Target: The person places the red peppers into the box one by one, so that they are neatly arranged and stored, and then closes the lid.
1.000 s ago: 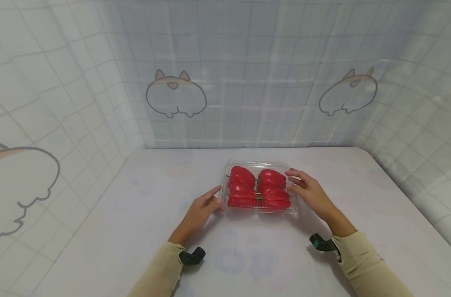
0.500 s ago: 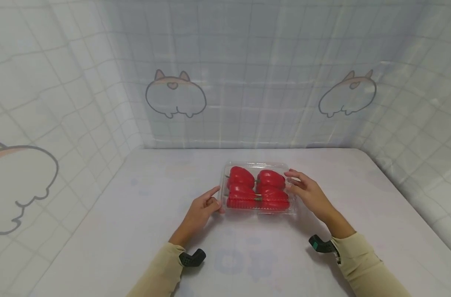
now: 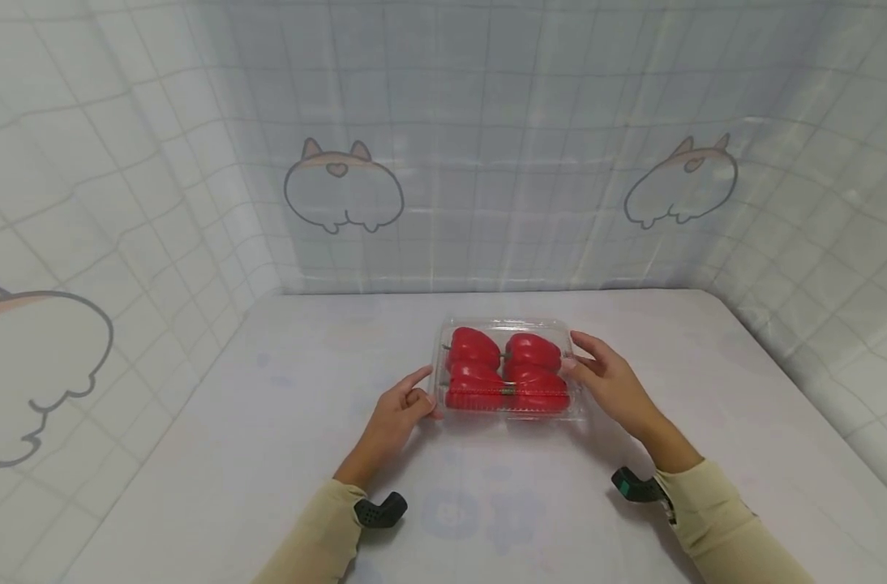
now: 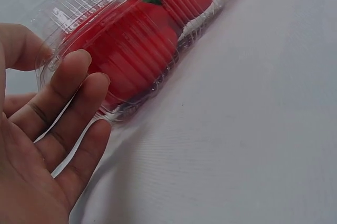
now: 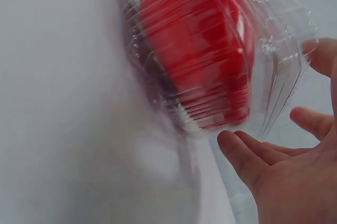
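Note:
A clear plastic clamshell box [image 3: 507,324] rests on the table, with several red bell peppers [image 3: 534,389] inside and green stems showing. My left hand [image 3: 392,418] is at the box's left side. Its fingertips touch the clear wall, and the left wrist view shows the fingers [image 4: 73,113] spread and loosely bent against that end. At the opposite end is my right hand [image 3: 614,389], its fingers spread. In the right wrist view one fingertip [image 5: 310,47] meets the rim, while other fingers [image 5: 245,155] lie by the lower edge. I cannot tell whether the lid is fastened.
The box stands on a pale table [image 3: 268,454], towards its far side. Sheets with a grid pattern and cartoon outlines form a back wall [image 3: 443,203] and side walls around the table. A dark device [image 3: 381,511] sits on each wrist.
My right hand's fingers have shifted slightly at the box's right edge, spreading a little further apart. The left hand and the box have stayed nearly still.

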